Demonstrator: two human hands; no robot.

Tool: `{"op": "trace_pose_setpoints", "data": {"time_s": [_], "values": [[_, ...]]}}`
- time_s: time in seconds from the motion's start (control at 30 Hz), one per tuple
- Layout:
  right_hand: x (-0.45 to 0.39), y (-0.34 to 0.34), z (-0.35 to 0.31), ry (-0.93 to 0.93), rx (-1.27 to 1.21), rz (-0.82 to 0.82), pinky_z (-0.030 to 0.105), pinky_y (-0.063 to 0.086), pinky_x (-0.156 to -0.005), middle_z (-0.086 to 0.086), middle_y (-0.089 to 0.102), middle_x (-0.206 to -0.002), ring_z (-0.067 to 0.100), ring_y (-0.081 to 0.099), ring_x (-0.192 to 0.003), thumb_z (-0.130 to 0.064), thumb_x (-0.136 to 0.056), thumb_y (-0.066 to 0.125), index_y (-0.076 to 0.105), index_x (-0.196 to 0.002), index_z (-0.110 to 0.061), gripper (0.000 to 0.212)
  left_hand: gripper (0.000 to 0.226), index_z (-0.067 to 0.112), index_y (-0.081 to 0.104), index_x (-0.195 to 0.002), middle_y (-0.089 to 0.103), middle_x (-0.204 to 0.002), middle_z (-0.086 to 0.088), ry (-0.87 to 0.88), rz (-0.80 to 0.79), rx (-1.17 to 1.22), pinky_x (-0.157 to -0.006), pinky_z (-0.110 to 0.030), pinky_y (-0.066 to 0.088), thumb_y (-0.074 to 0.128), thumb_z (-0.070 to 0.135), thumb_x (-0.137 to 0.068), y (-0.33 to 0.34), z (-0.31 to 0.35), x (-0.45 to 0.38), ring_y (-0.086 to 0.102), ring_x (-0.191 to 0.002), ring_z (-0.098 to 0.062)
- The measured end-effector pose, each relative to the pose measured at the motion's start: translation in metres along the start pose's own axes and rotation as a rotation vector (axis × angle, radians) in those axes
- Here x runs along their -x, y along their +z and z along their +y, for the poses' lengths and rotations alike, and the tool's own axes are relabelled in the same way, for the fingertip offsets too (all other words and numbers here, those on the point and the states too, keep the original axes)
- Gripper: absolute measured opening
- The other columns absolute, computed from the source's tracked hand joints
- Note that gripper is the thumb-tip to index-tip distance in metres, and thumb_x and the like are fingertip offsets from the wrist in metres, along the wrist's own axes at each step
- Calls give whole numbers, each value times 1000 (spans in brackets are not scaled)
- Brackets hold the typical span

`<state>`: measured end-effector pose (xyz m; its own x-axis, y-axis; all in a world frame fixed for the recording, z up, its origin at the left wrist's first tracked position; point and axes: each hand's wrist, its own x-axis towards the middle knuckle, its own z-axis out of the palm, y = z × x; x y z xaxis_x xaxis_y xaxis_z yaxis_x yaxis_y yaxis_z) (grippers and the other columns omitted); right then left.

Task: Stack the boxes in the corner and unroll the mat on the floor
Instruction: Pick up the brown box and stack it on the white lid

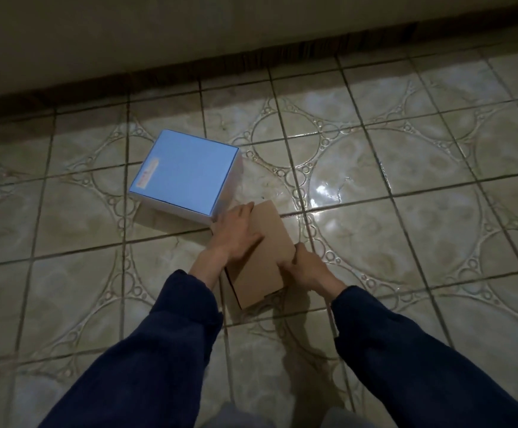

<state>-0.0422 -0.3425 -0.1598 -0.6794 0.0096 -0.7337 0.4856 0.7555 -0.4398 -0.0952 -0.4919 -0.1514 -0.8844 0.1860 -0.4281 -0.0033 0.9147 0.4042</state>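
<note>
A brown cardboard box (267, 267) lies on the tiled floor in the middle of the view. My left hand (236, 236) rests flat over its left top edge and my right hand (305, 268) grips its right side, so both hands hold it. Just beyond it to the left stands a white box with a light blue lid (183, 174), close to the brown box's far corner; whether they touch I cannot tell. No mat is in view.
A pale wall with a dark skirting strip (251, 60) runs along the far side. Glossy patterned tiles (406, 211) cover the floor all around the two boxes.
</note>
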Motion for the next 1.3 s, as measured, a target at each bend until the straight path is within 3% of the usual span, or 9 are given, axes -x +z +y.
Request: {"op": "trace_pose_setpoints", "data": {"time_s": [0.17,0.3,0.4,0.5,0.57,0.67,0.73,1.07,1.3], "values": [[-8,-12,3,-68,187,36,41,46,-92,11,57,-126,31,56,-113,-47,-91,48,42,-127,-14,50,71,20,26,-146,40,-146,-8,-26,145,-81,-111,-45,27,51,52,-89,14,-6,-9,37,-133,-27],[-14,-24,2,-83,193,286,39,44,-90,9,59,-123,31,57,-112,-48,-91,48,45,-128,-17,48,73,6,33,-140,43,-141,-17,-215,254,-62,-108,-43,33,46,57,-89,26,-3,-3,39,-131,-33],[-21,-28,6,-101,-64,378,41,43,-93,16,51,-133,35,52,-118,-38,-92,50,34,-138,-14,54,72,-1,34,-138,42,-141,-22,-329,246,102,-101,-45,41,48,52,-90,30,4,8,41,-129,-37],[-16,-18,12,-68,-457,336,34,41,-96,19,46,-139,35,49,-124,-29,-94,50,7,-148,-12,72,61,5,34,-137,47,-138,-18,-291,229,347,-100,-46,45,51,42,-92,34,-2,15,49,-124,-35],[-10,-6,15,-53,-530,357,34,39,-99,18,47,-140,35,48,-126,-28,-95,49,0,-149,-8,75,58,9,33,-139,50,-138,-15,-254,236,509,-103,-46,43,53,38,-92,38,-5,21,50,-124,-33],[-9,3,13,-82,-513,416,27,38,-89,18,51,-135,33,50,-121,-25,-96,47,26,-139,-1,54,56,11,30,-141,48,-139,-13,-246,255,609,-106,-43,42,51,33,-94,43,-2,26,49,-126,-31],[-10,1,7,-69,-497,441,29,40,-89,18,52,-133,34,51,-120,-25,-96,46,32,-135,0,49,55,10,29,-142,48,-140,-13,-258,263,616,-104,-41,43,49,31,-95,43,1,25,49,-125,-31],[-1,-42,-14,-85,-472,456,27,39,-81,18,54,-130,33,53,-115,-25,-96,47,35,-133,-2,45,53,9,30,-142,49,-140,-13,-256,314,664,-104,-44,43,49,27,-96,14,27,16,49,-126,-30],[100,-129,-73,-98,-463,481,25,37,-79,17,53,-130,32,53,-115,-26,-96,48,35,-135,-3,47,58,7,26,-145,45,-142,-14,-272,329,664,-107,-40,39,49,28,-96,-102,95,65,45,-130,-31]]}}
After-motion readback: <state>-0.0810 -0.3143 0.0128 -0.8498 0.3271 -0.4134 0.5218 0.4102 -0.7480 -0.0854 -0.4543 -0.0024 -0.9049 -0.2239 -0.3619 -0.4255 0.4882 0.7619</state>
